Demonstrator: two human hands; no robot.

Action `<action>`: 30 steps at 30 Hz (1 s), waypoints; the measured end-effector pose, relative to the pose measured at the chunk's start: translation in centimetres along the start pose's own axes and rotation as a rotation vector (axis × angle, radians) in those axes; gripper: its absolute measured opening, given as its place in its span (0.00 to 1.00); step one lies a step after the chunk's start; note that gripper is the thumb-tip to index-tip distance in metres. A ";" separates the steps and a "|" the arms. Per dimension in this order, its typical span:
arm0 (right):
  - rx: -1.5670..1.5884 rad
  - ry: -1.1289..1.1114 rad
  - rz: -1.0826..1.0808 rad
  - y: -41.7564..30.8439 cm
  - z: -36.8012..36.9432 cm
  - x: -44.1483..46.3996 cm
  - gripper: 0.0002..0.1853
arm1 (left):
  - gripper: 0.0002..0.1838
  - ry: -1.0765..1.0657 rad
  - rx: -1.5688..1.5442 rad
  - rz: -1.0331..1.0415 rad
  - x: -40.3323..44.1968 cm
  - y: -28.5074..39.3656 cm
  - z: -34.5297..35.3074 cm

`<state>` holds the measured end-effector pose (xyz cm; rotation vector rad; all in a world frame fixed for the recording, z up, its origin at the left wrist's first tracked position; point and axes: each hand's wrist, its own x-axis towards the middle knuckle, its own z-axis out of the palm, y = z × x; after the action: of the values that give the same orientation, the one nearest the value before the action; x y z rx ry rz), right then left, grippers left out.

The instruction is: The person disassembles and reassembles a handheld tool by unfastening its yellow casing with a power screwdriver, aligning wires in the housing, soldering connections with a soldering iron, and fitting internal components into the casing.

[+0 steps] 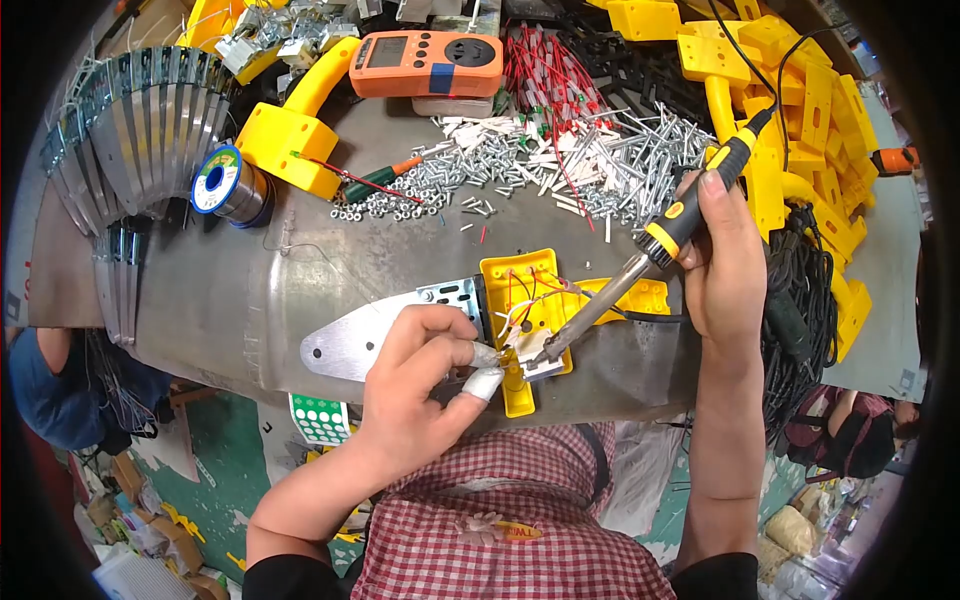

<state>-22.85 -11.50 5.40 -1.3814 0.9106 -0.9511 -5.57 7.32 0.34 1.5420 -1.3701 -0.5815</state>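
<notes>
My right hand [722, 250] is wrapped round the black and yellow handle of a soldering iron [685, 205]. The iron's tip touches or nearly touches a small white part [540, 352] in an open yellow housing [517, 265]. Thin red, black and white wires run inside the housing. White covers sit on the thumb and a fingertip of my left hand [430, 375], which pinches beside that white part; what lies between the fingertips is too small to make out. A flat silver metal blade [345, 340] with a slotted bracket extends left from the housing, partly behind my left hand.
A solder spool [230, 190] stands at left near several stacked metal blades [155, 120]. An orange multimeter [425, 65], a screwdriver [385, 180], and piles of screws [650, 165] and nuts [385, 208] lie farther back. Yellow housings [770, 100] and black cables [800, 300] crowd the right.
</notes>
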 end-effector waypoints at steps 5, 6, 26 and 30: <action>0.002 -0.012 -0.015 0.1 0.0 0.1 0.15 | 0.11 0.018 0.047 0.054 0.2 0.0 -0.1; 0.002 -0.011 -0.014 0.1 0.0 0.1 0.15 | 0.11 0.018 0.046 0.054 0.2 0.0 -0.1; -0.006 -0.056 -0.023 0.6 -0.3 0.2 0.14 | 0.09 -0.030 0.462 0.206 1.3 0.2 -2.4; 0.017 -0.037 -0.017 0.2 -0.1 -0.1 0.15 | 0.15 0.056 0.394 0.152 1.8 0.8 -2.1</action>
<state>-22.92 -11.47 5.15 -1.3900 0.8628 -0.9407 -3.74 6.43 2.34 1.7258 -1.6089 -0.1769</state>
